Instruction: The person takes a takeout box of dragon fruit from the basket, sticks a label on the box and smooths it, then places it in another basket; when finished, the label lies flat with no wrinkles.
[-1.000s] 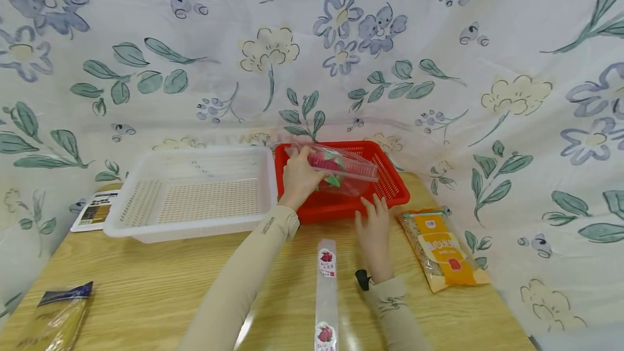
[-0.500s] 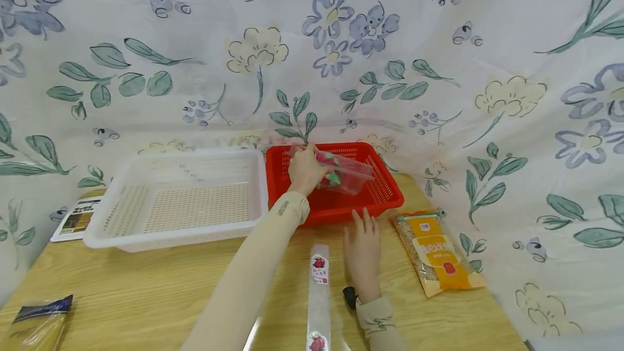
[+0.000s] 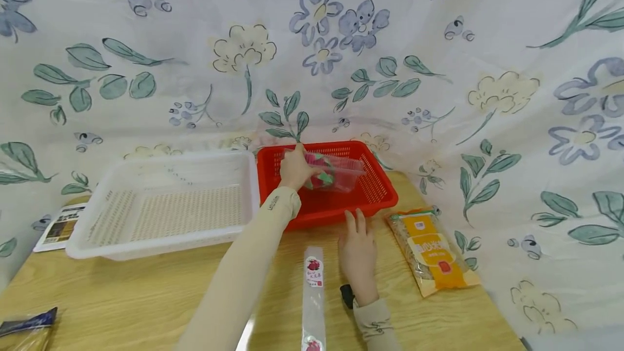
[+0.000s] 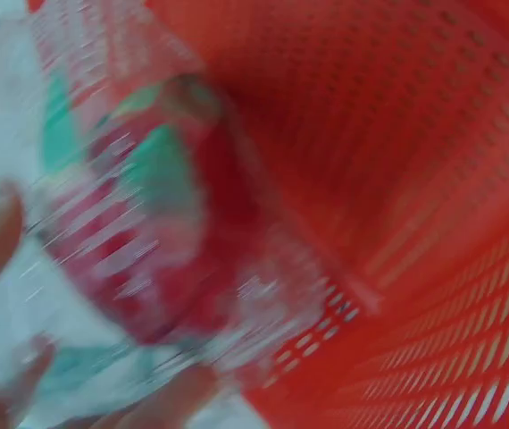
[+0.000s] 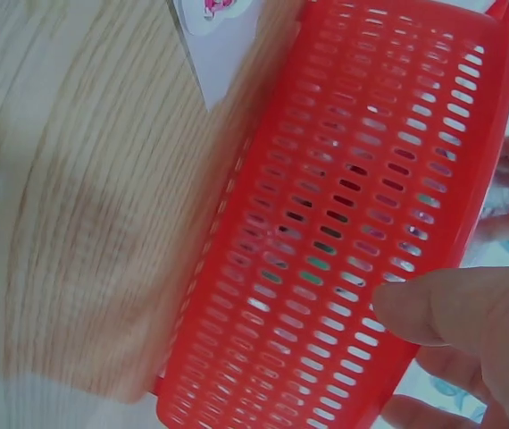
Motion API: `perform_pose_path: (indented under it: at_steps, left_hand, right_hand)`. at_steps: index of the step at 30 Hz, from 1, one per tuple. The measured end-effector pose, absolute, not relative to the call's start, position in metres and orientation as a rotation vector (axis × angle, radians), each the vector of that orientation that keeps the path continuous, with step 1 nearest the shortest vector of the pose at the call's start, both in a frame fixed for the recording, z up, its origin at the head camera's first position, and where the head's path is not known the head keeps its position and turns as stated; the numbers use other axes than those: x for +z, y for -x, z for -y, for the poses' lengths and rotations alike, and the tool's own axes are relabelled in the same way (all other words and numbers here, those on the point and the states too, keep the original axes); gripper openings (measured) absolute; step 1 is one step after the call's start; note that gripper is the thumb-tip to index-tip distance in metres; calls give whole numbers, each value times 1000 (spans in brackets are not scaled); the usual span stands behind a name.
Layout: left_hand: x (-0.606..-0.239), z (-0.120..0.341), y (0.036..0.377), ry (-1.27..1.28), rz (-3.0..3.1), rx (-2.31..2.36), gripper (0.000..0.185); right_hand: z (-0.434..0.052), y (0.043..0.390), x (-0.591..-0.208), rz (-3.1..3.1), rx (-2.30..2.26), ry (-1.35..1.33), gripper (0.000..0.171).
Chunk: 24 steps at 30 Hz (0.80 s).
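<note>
Inside the red plastic basket (image 3: 322, 213), my left hand (image 3: 293, 169) grips one end of a clear plastic box (image 3: 348, 169). A pink dragon fruit (image 4: 210, 206) with green scales shows through the box, blurred in the left wrist view. My right hand (image 3: 358, 253) is at the basket's front rim. In the right wrist view, the thumb (image 5: 415, 308) lies over the outer wall while the other fingers pass behind the rim.
A white basket (image 3: 161, 245) stands left of the red one, partly over a printed packet (image 3: 60, 226). An orange food bag (image 3: 431, 251) lies at right. A clear strip with dragon fruit stickers (image 3: 313, 291) lies in front. Another packet (image 3: 29, 329) is at lower left.
My left hand has lowered the plastic box, which now lies more level in the red basket. My right hand has come up to the basket's front rim. The head view has turned slightly right.
</note>
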<state>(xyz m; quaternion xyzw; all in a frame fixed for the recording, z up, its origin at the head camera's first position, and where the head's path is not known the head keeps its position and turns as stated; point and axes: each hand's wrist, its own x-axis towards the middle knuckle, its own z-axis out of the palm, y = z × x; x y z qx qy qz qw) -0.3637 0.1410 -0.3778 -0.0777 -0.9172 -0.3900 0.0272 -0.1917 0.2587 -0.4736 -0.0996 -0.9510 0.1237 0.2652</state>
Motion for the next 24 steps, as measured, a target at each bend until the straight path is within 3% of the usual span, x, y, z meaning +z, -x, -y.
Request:
perform_pose_path:
  at_steps: [6,11,24]
  left_hand:
    - [-360,-124,363,201,2931,-1246,46]
    - [-355,-107,358,77,3010,-1305,49]
    - [-379,-94,348,-66,3160,-1304,33]
  right_hand:
    - [-257,192,-468,2612,348,299,57]
    - [-255,191,-466,2639,365,310,58]
    - [-251,191,-468,2666,387,329,61]
